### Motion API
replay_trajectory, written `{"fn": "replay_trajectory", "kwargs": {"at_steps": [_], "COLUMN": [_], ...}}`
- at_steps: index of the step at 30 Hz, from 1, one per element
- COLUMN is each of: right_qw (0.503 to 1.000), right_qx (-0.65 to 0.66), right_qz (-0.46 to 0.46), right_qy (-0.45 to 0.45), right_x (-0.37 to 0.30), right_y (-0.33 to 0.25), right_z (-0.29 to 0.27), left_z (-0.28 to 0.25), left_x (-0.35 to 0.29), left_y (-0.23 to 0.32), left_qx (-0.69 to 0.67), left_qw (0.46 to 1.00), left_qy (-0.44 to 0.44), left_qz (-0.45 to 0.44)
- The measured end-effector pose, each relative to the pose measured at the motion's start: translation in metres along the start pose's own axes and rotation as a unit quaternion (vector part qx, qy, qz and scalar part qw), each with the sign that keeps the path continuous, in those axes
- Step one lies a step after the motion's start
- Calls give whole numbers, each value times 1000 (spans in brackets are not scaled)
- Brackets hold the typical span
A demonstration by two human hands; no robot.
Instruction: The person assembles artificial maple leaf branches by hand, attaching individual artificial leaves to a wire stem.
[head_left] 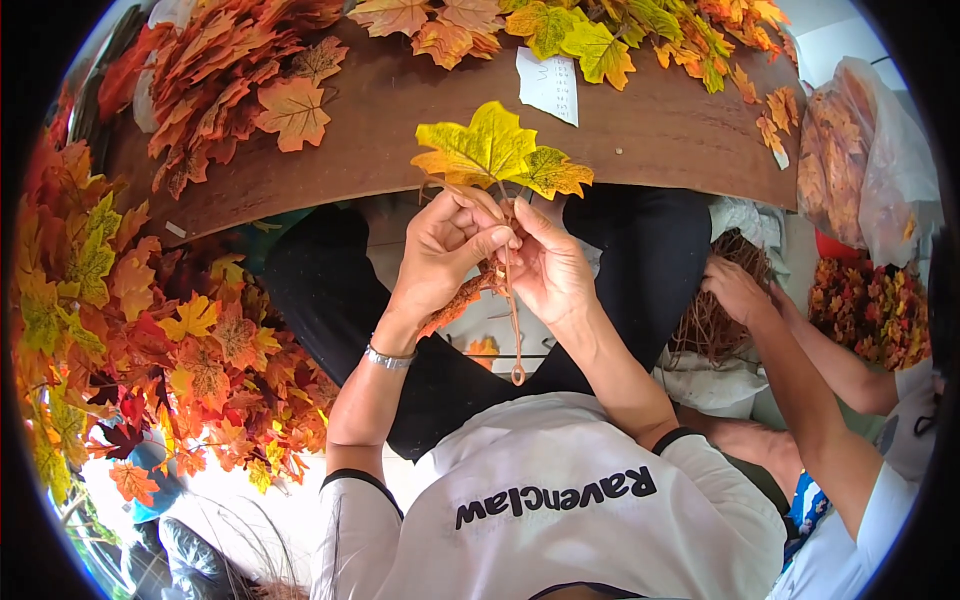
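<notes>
Pinching a thin brown stem beneath yellow leaves

Over my lap, my left hand [440,240] and right hand [555,270] meet, thumbs and fingers pinched on that thin brown stem [513,310], its looped end dangling. Above them fans a broad, lobed yellow leaf [487,140], beside a smaller yellow leaf with orange edges [557,173]. I'd judge the work partway: these leaves already sit together, while the stem's lower length hangs bare. My fingers hide the join, so I can't tell how firmly anything is fastened. A rough orange-brown leafy piece [455,305] is half covered by my left wrist. To my right, another person's hand [738,290] partly covers a tangled bundle of brown twigs [708,335]. Farther off, on the brown wooden table [390,120], heaped orange leaves [205,85] and yellow-green leaves [600,50] are cut off by the view's rim.
</notes>
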State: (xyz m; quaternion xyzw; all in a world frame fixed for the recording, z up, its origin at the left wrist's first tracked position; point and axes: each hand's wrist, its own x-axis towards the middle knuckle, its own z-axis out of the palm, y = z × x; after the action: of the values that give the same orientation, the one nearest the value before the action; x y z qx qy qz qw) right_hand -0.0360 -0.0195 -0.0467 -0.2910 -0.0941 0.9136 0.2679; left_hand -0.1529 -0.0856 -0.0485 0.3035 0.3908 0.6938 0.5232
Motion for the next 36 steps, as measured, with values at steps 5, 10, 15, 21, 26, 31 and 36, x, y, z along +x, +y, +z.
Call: {"fn": "replay_trajectory", "kwargs": {"at_steps": [5,10,15,21,26,31,36], "right_qw": [1000,1000,1000,995,981,986,995], "right_qx": [5,8,-9,-51,-115,-119,-28], "right_qz": [14,4,-12,-68,-107,-76,29], "right_qy": [13,10,-23,-56,-111,-85,-90], "right_x": [-1,0,0,-3,-7,-10,-10], "right_y": [0,1,3,7,12,12,9], "right_z": [3,-2,-7,-5,-12,-10,-8], "left_z": [-2,-1,0,1,1,-4,-8], "left_x": [0,0,0,1,-1,2,5], "left_y": [1,0,-1,-9,-11,-5,-2], "left_qx": [-1,8,4,-44,-71,76,9], "left_qw": [1000,1000,1000,999,996,995,998], "left_qy": [-9,-9,-8,29,39,43,36], "left_qz": [-3,1,4,1,-26,41,46]}}
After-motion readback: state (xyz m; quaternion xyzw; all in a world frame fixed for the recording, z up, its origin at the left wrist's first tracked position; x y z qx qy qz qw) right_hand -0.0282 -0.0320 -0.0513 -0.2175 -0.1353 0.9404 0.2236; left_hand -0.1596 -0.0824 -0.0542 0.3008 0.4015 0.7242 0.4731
